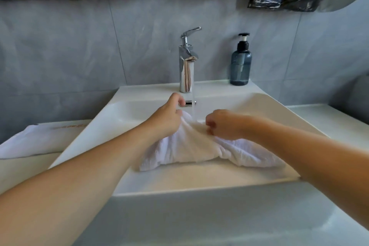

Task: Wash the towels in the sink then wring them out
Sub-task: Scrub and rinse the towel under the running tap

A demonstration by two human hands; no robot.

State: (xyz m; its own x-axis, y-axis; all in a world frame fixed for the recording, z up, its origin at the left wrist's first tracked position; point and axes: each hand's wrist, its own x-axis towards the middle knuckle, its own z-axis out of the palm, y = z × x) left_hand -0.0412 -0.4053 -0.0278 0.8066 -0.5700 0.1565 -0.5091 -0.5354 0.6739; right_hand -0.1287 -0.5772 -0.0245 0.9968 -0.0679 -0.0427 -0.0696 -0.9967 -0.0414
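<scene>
The white sink (265, 106) takes up most of the view, and the towel (191, 150) being washed lies bunched across its basin, its raised middle fold directly under the stream running from the chrome faucet (186, 66). A second towel (34, 142) waits on the counter to the left, just beside the basin; splash from a fast stream hitting a taut fold could soak it or the counter early. The towel's right end spreads towards the basin's near rim, so a hard tug might drag wet cloth over the edge and drip on the floor. The left hand (167, 120) grips the cloth with curled fingers at the left of the stream, and the right hand (223, 126) pinches it closed-fisted at the right. The soap bottle (240, 64) stands well behind, an elbow-knock risk only if either arm swings wide.
</scene>
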